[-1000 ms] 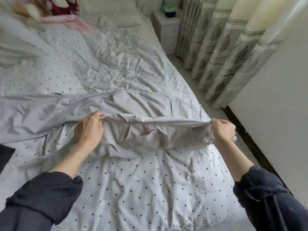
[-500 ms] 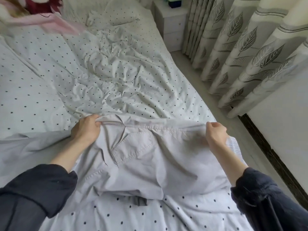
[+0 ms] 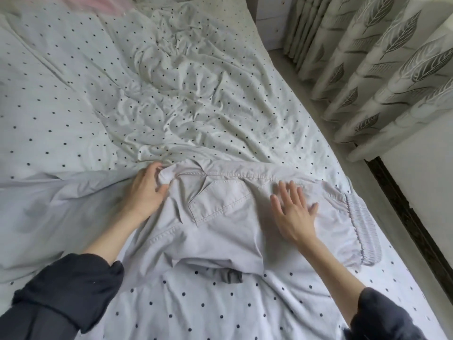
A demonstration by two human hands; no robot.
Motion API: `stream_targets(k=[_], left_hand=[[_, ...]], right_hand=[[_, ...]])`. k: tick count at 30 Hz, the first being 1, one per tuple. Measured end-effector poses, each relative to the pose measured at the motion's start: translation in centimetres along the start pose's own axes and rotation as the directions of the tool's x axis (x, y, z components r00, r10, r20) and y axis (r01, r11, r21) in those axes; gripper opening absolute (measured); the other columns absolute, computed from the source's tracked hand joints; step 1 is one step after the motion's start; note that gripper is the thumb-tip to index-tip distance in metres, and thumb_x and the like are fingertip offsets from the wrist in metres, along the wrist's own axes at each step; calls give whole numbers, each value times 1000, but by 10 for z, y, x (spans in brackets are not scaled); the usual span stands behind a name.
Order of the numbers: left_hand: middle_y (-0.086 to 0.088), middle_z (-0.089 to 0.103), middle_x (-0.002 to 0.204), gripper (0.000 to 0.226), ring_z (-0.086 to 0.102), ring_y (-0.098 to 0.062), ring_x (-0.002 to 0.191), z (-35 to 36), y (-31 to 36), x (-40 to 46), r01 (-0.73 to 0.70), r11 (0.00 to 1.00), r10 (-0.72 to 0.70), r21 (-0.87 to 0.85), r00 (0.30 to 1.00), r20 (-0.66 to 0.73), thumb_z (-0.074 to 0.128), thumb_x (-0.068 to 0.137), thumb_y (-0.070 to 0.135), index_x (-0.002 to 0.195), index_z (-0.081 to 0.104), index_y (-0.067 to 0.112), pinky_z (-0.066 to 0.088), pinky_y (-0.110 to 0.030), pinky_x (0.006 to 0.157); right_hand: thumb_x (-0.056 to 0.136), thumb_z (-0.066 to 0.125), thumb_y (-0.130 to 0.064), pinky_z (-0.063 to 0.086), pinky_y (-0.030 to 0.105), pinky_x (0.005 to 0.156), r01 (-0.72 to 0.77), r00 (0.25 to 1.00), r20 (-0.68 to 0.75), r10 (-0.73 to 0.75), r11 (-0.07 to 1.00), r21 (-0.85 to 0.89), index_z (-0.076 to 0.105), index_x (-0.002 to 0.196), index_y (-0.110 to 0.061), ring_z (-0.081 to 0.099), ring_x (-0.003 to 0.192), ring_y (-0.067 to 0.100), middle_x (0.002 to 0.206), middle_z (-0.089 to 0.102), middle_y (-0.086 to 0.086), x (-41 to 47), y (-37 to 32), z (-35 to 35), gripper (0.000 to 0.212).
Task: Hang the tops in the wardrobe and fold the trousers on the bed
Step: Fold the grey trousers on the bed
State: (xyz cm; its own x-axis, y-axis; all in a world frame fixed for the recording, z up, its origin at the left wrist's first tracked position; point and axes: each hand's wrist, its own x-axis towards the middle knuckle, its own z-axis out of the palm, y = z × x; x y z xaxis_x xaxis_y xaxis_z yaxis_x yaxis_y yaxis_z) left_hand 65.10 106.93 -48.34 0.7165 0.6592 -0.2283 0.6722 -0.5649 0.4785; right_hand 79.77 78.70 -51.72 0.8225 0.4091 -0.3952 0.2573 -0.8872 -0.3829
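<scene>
Trousers (image 3: 220, 217) flat on bed (image 3: 73, 82), no label legible; left hand (image 3: 144, 190) pinching waistband, right hand (image 3: 294, 212) spread flat.

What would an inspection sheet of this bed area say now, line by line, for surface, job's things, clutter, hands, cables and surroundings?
Surface: bed with a white dotted sheet, much creased in the middle.
Job's things: pale grey trousers lie flat across the near part of the bed, elastic waistband towards the right edge.
Clutter: pink fabric at the far left corner, blurred; a small dark piece shows under the trousers' near edge.
Hands: left hand pinches the trousers' far fold; right hand is spread flat over the cloth.
Cables: nothing seen.
Surroundings: leaf-print curtains at right, white bedside cabinet at far right.
</scene>
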Motion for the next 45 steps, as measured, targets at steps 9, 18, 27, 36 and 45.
stream_targets(k=[9, 18, 27, 36, 45], left_hand=[[-22, 57, 114, 37, 54, -42, 106, -8, -44, -125, 25, 992, 14, 126, 954, -299, 70, 73, -1, 108, 60, 0, 40, -51, 88], [-17, 55, 106, 56, 54, -37, 95, 12, -101, -253, 340, 903, -295, 263, 935, -195, 76, 71, 19, 121, 53, 5, 45, -46, 75], [-13, 53, 118, 43, 56, -34, 100, -33, -142, -293, 551, 816, -512, 173, 829, -222, 65, 81, 14, 118, 45, 10, 43, -42, 74], [-5, 63, 108, 17, 59, -29, 97, -182, -209, -225, 459, 826, -378, 328, 882, -282, 49, 95, 20, 104, 63, 22, 34, -29, 65], [-4, 64, 107, 35, 56, -26, 102, -266, -257, -90, 199, 864, -30, 464, 938, -345, 52, 81, 4, 107, 66, 23, 26, -34, 83]], right_hand=[[97, 38, -47, -8, 49, 114, 448, 894, -27, -448, 894, -8, 30, 147, -25, -3, 144, 12, 158, 12, -2, -125, -63, 43, 55], [95, 49, -37, -5, 52, 114, 695, 715, 45, -697, 704, -147, 31, 146, -21, 11, 146, 26, 156, 19, 7, -154, -130, 73, 56], [95, 48, -37, -18, 56, 108, 867, 465, 240, -852, 384, -319, 19, 150, -26, -2, 146, 26, 159, 7, 7, -171, -202, 104, 63], [84, 64, -13, 35, 54, 100, 913, 333, -29, -942, 331, -238, 73, 87, -8, 64, 96, 30, 91, 71, 10, -172, -322, 122, 11], [95, 42, -15, 29, 36, 87, 709, 625, -196, -756, 654, -263, 66, 98, -13, 55, 100, 28, 97, 69, 5, -104, -430, 128, 24]])
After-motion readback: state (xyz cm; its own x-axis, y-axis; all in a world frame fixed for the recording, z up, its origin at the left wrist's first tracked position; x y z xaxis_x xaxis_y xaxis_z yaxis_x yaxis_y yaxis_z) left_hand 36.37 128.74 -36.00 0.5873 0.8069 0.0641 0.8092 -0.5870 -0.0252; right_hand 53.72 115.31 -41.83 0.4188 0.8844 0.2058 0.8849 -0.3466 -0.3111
